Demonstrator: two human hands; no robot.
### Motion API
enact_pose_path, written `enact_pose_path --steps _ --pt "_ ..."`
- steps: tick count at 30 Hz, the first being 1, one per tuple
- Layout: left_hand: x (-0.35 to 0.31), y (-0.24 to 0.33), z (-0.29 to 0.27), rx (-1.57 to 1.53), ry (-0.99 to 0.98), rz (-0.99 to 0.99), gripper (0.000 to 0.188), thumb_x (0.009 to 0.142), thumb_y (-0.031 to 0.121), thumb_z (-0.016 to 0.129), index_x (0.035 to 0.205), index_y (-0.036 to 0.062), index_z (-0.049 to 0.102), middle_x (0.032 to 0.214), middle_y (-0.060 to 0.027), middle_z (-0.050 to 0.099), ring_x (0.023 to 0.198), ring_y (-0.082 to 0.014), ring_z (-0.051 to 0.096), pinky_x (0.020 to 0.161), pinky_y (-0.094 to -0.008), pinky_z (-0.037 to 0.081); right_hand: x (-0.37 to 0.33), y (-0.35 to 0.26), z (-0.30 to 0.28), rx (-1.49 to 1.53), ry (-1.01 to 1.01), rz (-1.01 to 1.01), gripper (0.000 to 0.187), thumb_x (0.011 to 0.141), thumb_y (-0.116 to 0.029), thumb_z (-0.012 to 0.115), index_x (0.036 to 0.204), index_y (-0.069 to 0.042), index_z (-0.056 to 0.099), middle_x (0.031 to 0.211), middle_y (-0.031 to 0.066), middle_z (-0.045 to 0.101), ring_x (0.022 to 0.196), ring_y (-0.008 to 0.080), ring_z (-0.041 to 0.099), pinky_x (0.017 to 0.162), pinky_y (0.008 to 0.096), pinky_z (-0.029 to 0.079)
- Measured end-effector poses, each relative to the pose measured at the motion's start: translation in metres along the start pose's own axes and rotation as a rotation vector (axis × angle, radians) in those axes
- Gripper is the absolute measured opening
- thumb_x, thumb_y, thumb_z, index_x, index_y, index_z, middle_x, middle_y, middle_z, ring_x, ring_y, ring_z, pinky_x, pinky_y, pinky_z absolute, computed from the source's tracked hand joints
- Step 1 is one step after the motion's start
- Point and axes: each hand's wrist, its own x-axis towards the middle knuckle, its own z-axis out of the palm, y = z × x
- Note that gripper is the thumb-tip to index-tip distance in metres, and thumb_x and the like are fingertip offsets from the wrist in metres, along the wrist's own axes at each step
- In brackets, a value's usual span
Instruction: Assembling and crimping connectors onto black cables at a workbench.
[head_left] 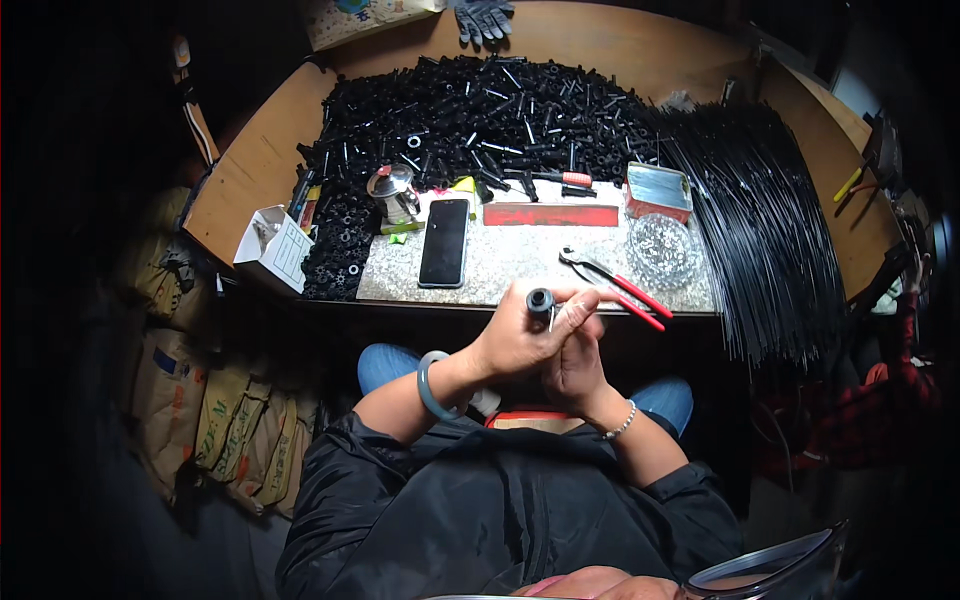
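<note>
My left hand point(515, 340) is closed around a black tubular part point(540, 299), its round open end facing up. Against it, my right hand point(578, 355) is closed too, thumb and fingers pinched beside the part. What the right fingers hold is hidden or too small to name. Just beyond the hands, red-handled pliers point(615, 288) lie on the light work board point(520, 265). A dark smartphone point(444, 243) rests on the board to the left. Farther back on it is a flat red bar point(550, 215).
A heap of black parts point(450, 120) covers the table's back. At right lie long black rods point(760, 230), overhanging the front edge. Around the board stand a round clear dish point(664, 250), a metal-topped red box point(658, 190), a shiny metal container point(394, 195) and a white carton point(275, 247).
</note>
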Motion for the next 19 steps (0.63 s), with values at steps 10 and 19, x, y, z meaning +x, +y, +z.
enact_pose_path --steps 10,19 --pt "-0.021 -0.021 0.012 0.21 0.269 0.144 0.036 0.089 0.018 0.056 0.116 -0.006 0.055 0.083 -0.0072 0.063 0.072 -0.0063 0.052 0.064 -0.0224 0.045 0.048 -0.043 -0.057 -0.331 -0.151 0.014 0.042 0.077 -0.028 0.069 0.107 -0.003 0.054 0.111 0.0157 0.05 0.103 0.0322 0.045 0.089 0.0412 0.037" --pt "-0.029 -0.016 -0.016 0.15 0.361 -0.308 0.039 0.088 0.021 0.055 0.121 0.0016 0.054 0.079 -0.0114 0.067 0.068 -0.0242 0.061 0.069 -0.0317 0.047 0.007 0.008 -0.068 -0.289 -0.309 0.25 0.015 0.081 -0.013 0.064 0.089 -0.006 0.054 0.084 0.0119 0.05 0.082 0.0294 0.047 0.068 0.0391 0.042"
